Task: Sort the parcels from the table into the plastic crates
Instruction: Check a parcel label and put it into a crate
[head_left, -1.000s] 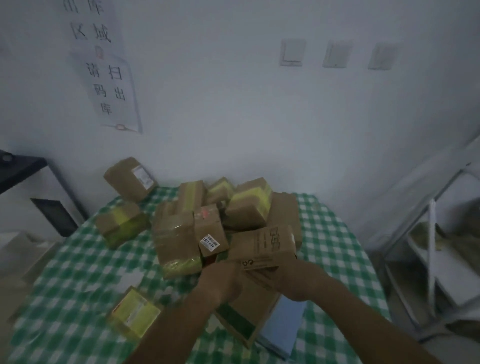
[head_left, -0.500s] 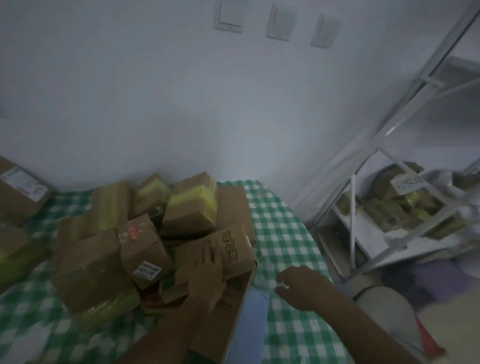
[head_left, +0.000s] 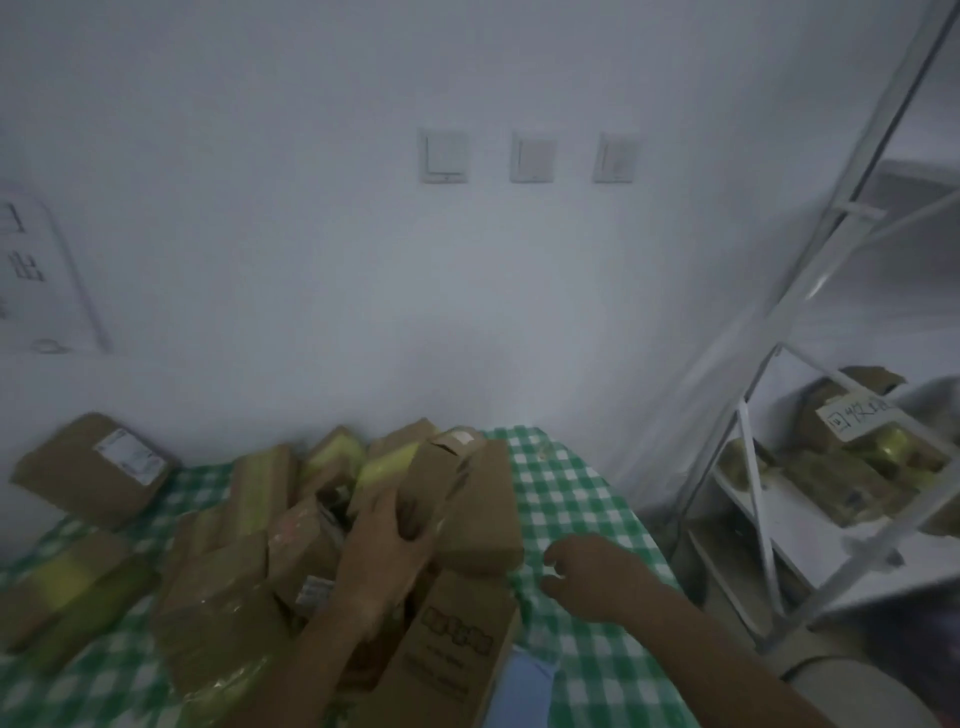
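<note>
Your left hand (head_left: 387, 545) is wrapped round a tall box (head_left: 434, 483), fingers (head_left: 410, 519) curled on its front face, thumb side hidden behind it (frame is dim and smeared, so exact contact is hard to read). The box stands tilted, top end away from you, above the rest of the pile (head_left: 249, 545). Just right of those fingers, touching the held box, lies a flat brown parcel (head_left: 483, 514). Below your wrist sits a printed carton (head_left: 457, 654), with a blue parcel (head_left: 522, 691) at its right edge.

Your right hand (head_left: 592, 577) hovers over the green checked cloth (head_left: 566, 499), fingers loosely curled, nothing in it, palm down, apart from the pile.

Far left of your left fingers, a labelled box (head_left: 98, 467) leans by the wall. Right of your right hand, a white rack (head_left: 769, 467) holds more parcels. No crate clearly visible.
</note>
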